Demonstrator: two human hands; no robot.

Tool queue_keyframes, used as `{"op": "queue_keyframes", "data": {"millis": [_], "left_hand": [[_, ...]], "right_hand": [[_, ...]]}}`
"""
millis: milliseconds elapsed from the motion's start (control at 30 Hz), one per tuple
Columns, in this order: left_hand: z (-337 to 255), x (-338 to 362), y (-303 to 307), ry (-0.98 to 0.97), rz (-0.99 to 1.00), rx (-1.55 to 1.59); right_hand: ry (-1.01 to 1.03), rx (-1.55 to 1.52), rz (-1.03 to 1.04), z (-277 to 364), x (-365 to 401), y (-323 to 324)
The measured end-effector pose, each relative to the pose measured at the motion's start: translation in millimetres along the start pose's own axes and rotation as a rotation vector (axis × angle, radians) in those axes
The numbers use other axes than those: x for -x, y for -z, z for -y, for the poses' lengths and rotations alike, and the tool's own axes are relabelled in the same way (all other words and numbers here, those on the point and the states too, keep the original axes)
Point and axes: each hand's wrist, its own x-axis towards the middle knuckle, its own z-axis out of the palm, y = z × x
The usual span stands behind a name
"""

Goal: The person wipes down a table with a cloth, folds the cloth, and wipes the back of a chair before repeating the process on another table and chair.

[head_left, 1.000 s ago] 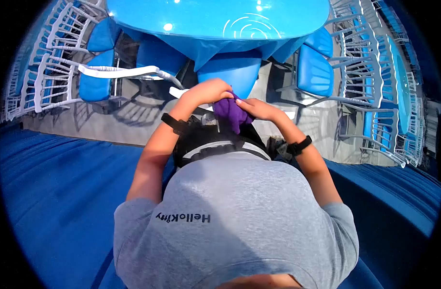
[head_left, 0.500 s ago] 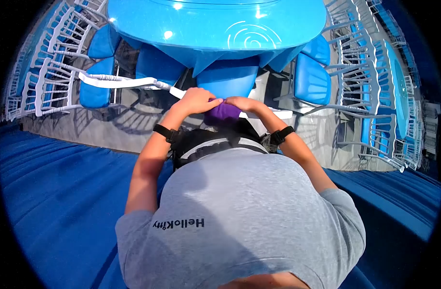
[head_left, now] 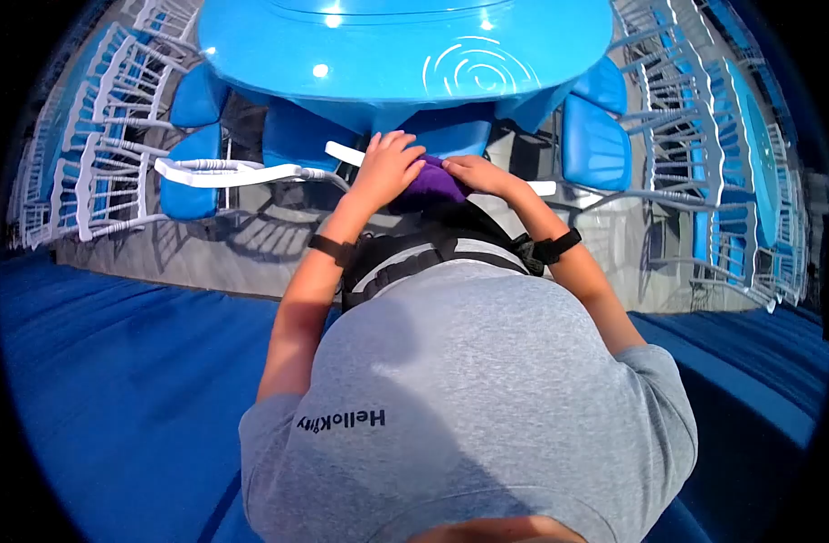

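Observation:
A purple cloth (head_left: 430, 187) lies bunched between my two hands, just beyond my waist. My left hand (head_left: 389, 168) is over the cloth's left side, thumb against it and fingers reaching forward over a white chair rail (head_left: 345, 153). My right hand (head_left: 480, 175) grips the upper right edge of the cloth, its fingers bent toward the left hand. The rail runs behind the cloth, and its other end shows right of my right hand. Beyond it is a blue seat (head_left: 450, 128), partly under the table. My fingertips on the far side are partly hidden.
A glossy blue table (head_left: 378, 54) spans the top of the view. White chairs with blue seats stand at the left (head_left: 193, 176) and right (head_left: 597, 145). Another white chair back (head_left: 229, 173) is close to my left arm. Blue fabric (head_left: 143, 362) covers the ground behind me.
My left hand has moved forward and slightly right, its fingers now stretched farther over the rail. The cloth has shifted a little right and toward the camera's lower slope. The view has shifted slightly.

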Motion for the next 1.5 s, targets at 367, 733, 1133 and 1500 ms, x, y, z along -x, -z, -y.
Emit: {"op": "queue_keyframes", "data": {"millis": [367,733,1133,1500], "left_hand": [[-84,-46,-33,-0.208,0.381,0.120],[-84,-44,-47,-0.215,0.376,0.052],[39,42,50,0.300,0.102,-0.317],[7,59,32,0.376,-0.095,-0.147]], "right_hand": [[0.136,0.567,-0.788,-35,98,8],[0.014,0.358,-0.495,-36,86,19],[0.496,0.317,-0.164,62,-101,-74],[0.350,0.162,0.135,56,-102,-47]]}}
